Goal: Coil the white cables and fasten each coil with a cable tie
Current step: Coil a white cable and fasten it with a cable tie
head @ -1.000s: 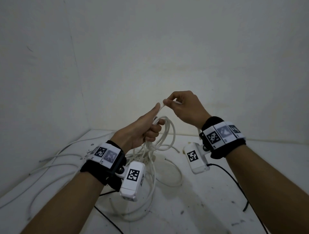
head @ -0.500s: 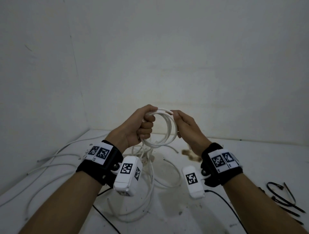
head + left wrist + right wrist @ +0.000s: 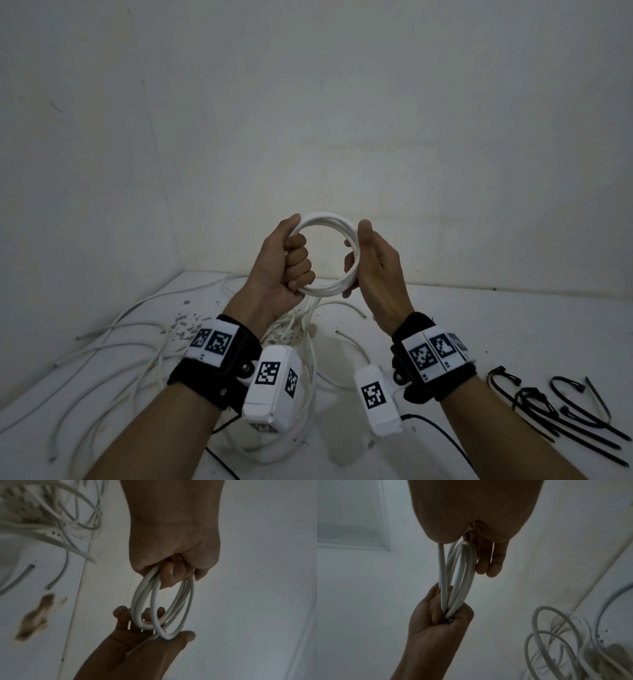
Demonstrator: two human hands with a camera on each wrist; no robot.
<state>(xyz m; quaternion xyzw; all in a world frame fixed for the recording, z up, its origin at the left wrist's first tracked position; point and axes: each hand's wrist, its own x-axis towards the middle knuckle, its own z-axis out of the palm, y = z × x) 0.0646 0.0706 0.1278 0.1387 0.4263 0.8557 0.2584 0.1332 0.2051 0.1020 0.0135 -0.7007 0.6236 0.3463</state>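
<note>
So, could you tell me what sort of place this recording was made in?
Probably a bare staged workspace rather than a lived-in room: a scuffed white table set into a corner of plain walls, holding only loose white cables and black cable ties.

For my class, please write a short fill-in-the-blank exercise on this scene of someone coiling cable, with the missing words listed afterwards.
1. The coil is held up by ____ hands.
2. The left hand grips the coil in a closed ____.
3. The cable ties on the table are ____ in colour.
4. The loose cables on the table are ____ in colour.

Missing words: both; fist; black; white
</note>
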